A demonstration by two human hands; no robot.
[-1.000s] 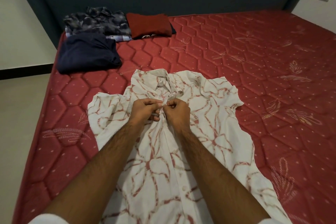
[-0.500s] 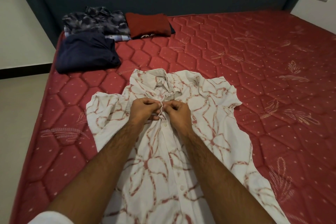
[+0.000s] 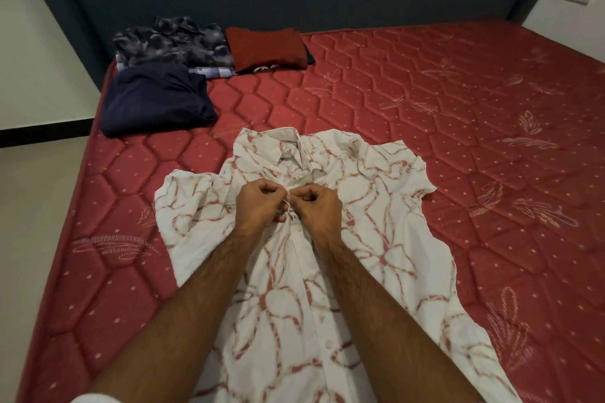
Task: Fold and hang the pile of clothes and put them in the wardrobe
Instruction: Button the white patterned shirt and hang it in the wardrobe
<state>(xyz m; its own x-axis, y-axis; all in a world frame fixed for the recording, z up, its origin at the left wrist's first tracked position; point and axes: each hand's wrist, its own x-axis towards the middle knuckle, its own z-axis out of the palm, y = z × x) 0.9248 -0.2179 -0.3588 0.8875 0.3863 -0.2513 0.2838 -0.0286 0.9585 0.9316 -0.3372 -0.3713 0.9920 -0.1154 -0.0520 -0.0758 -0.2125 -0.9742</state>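
I can read no text anywhere; the folded red garment [image 3: 265,48] bears a white mark along its near edge (too small to decipher).

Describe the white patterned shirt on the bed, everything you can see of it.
The shirt is white with a reddish-pink floral line pattern, of thin, slightly creased woven cloth. It has a collar, short sleeves spread to each side and a front placket with small white buttons. It lies front up, flat on the red mattress, collar toward the headboard. The left hand and right hand pinch the placket just below the collar; both forearms cross over its lower part.
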